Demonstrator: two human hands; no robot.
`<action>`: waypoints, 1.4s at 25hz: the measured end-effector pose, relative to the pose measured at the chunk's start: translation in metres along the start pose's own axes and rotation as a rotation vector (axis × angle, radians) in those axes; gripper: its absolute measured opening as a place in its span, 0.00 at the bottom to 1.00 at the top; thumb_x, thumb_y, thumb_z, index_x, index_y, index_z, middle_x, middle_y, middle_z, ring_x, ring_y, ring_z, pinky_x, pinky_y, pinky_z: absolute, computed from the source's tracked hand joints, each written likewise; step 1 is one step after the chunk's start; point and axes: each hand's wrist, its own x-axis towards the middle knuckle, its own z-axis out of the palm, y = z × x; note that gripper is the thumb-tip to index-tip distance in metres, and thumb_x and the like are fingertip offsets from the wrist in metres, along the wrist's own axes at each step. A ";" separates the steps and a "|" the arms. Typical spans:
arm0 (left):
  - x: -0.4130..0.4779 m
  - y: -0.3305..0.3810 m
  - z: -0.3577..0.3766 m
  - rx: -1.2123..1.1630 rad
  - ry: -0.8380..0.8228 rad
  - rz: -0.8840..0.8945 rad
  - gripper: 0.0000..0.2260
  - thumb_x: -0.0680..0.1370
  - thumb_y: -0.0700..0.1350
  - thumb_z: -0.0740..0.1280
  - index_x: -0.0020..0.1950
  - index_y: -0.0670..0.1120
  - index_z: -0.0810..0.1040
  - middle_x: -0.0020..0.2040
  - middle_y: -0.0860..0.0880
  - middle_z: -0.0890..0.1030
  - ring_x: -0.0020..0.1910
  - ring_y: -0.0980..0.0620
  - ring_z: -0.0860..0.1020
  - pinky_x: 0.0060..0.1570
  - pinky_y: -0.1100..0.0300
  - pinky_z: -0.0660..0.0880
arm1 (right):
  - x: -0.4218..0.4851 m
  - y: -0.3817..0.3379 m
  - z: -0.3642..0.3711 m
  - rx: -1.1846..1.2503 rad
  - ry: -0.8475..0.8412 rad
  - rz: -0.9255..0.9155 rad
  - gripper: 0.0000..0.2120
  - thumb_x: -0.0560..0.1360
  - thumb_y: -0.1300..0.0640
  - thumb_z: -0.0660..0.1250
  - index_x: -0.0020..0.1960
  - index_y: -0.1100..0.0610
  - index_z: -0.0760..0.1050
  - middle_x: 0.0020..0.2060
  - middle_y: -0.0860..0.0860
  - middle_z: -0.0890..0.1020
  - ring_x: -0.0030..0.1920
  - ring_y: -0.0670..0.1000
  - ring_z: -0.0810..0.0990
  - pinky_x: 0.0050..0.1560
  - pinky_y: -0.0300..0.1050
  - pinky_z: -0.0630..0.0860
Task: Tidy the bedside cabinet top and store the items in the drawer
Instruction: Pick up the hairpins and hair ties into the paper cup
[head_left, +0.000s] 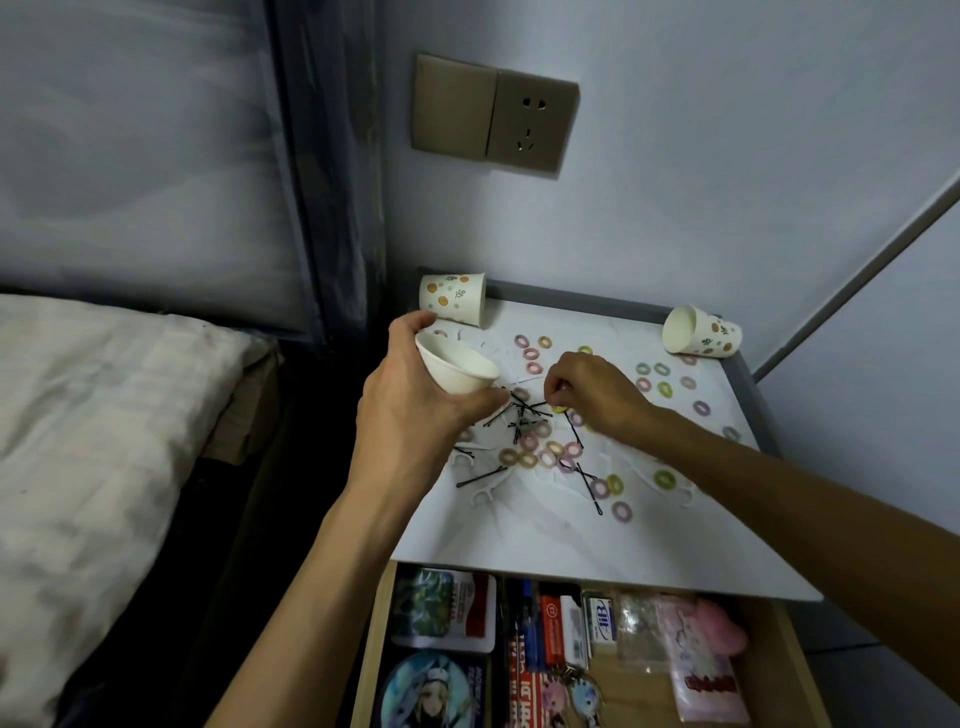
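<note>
The left hand (410, 410) curls its fingers round a white paper cup (457, 366), tilted above the cabinet top's (545, 545) left edge, its white inside showing. Just beside it, the right hand (592, 395) pinches a small item, too small to identify, over a heap of bobby pins (519, 415), hair rings (530, 354) and floss picks (483, 496). A spotted cup (452, 299) stands at the back-left corner; another (701, 332) lies sideways at the back-right. The open drawer (371, 649) holds cards, boxes and keychains.
</note>
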 end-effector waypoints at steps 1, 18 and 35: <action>0.000 0.000 0.000 -0.003 -0.002 -0.003 0.38 0.63 0.51 0.80 0.69 0.55 0.67 0.53 0.56 0.75 0.50 0.55 0.75 0.37 0.73 0.71 | 0.000 0.000 -0.001 -0.042 -0.027 -0.005 0.07 0.74 0.64 0.66 0.39 0.56 0.77 0.40 0.47 0.77 0.42 0.48 0.76 0.42 0.42 0.72; 0.001 -0.001 -0.004 -0.014 0.015 -0.010 0.38 0.64 0.52 0.81 0.69 0.54 0.67 0.55 0.55 0.76 0.50 0.55 0.76 0.40 0.71 0.71 | -0.001 -0.008 -0.001 0.072 0.319 0.122 0.07 0.77 0.60 0.67 0.51 0.57 0.83 0.45 0.53 0.84 0.46 0.53 0.81 0.47 0.45 0.75; 0.001 0.000 -0.001 -0.031 0.019 -0.013 0.37 0.64 0.50 0.81 0.69 0.54 0.67 0.53 0.56 0.76 0.45 0.63 0.75 0.34 0.74 0.72 | 0.001 -0.040 0.013 -0.001 0.243 0.270 0.05 0.73 0.52 0.71 0.41 0.51 0.85 0.37 0.48 0.85 0.38 0.51 0.81 0.39 0.42 0.74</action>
